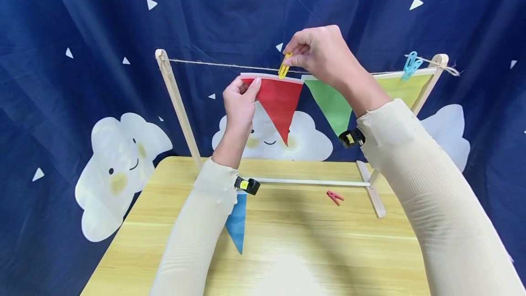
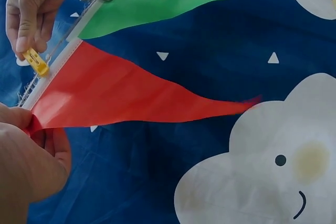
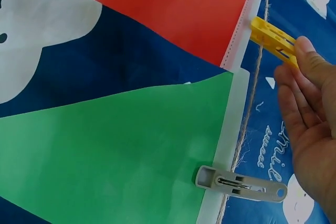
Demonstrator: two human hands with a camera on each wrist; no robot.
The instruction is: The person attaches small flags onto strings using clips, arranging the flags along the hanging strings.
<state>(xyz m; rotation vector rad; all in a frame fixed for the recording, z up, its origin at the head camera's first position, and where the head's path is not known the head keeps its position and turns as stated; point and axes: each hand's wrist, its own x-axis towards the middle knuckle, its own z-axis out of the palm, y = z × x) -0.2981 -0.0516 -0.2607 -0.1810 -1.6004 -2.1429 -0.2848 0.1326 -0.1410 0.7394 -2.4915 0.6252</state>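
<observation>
Between thumb and fingers, my left hand (image 1: 240,104) pinches the upper left corner of a red pennant (image 1: 283,97), whose tip hangs downward. My right hand (image 1: 318,54) pinches a yellow clothespin (image 1: 283,68). In the right wrist view the tip of this yellow clothespin (image 3: 273,40) meets the red pennant's white top edge beside the twine (image 3: 256,72). To the right hangs a green pennant (image 1: 328,104), partly behind my right arm; a grey clothespin (image 3: 239,184) clips it to the twine.
A yellow-green pennant (image 1: 404,88) hangs by a blue clothespin (image 1: 411,65) near the right wooden post (image 1: 425,88). The left post (image 1: 178,104) holds the twine's other end. On the table (image 1: 312,241) lie a red clothespin (image 1: 334,197) and a blue pennant (image 1: 237,223), partly under my left sleeve.
</observation>
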